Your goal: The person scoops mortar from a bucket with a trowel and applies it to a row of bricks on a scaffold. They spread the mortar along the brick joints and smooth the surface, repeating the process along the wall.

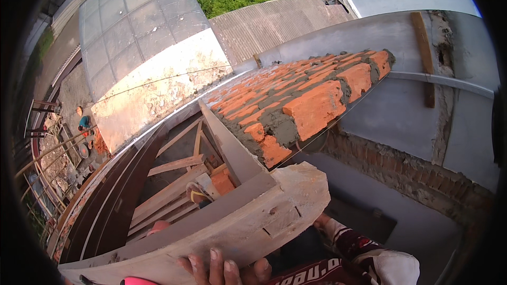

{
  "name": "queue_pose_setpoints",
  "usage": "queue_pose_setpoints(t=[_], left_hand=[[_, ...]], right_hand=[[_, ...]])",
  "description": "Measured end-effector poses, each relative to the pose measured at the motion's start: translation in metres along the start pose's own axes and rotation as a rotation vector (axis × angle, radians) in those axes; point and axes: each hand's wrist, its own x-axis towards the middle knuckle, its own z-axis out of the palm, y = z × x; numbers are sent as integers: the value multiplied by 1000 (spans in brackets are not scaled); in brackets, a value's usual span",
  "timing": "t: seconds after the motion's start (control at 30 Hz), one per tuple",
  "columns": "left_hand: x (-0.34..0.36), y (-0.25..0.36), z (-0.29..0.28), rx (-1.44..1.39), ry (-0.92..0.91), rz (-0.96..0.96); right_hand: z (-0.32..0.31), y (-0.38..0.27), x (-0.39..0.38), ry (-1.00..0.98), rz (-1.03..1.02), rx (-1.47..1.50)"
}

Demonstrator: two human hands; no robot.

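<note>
A pale, rough wooden plank (pixel 232 232) stretches across the foreground, its blunt, chipped end toward the right and its other end running to the lower left. My left hand (pixel 224 270) is closed on the plank's near edge, fingers curled up over its face. Close to the blunt end, my right hand (pixel 321 220) grips the plank from underneath; most of its fingers are hidden behind the wood. Beyond that end rises an orange brick wall (pixel 317 108) with wet grey mortar in its joints. A grey-brown wooden frame (pixel 232 142) stands beside the wall, against the bricks.
A taut string (pixel 338 121) runs along the wall's right side. Inside the frame are slats and a foot in a flip-flop (pixel 198 195). Far below at left, a person (pixel 84 122) is near a bamboo pole (pixel 58 150). Roof sheets (pixel 142 16) lie beyond.
</note>
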Motion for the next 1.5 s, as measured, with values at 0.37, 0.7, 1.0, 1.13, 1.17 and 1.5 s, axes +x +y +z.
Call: queue_pose_setpoints(t=[0.37,0.7,1.0,1.13,1.17,1.5], left_hand=[[0,3,-1,-28,-20,-62],[0,5,2,-23,19,-58],[-5,0,-5,78,-118,-34],[-4,3,-1,26,-78,-44],[-4,4,2,19,-49,-42],[-6,0,-1,-171,202,-26]], right_hand=[[35,-7,-6,-70,-77,-136],[39,-4,5,-19,-25,-167],[17,22,36,55,40,-137],[16,21,34,94,36,-61],[17,19,32,95,46,-24],[17,-3,10,30,-227,-42]])
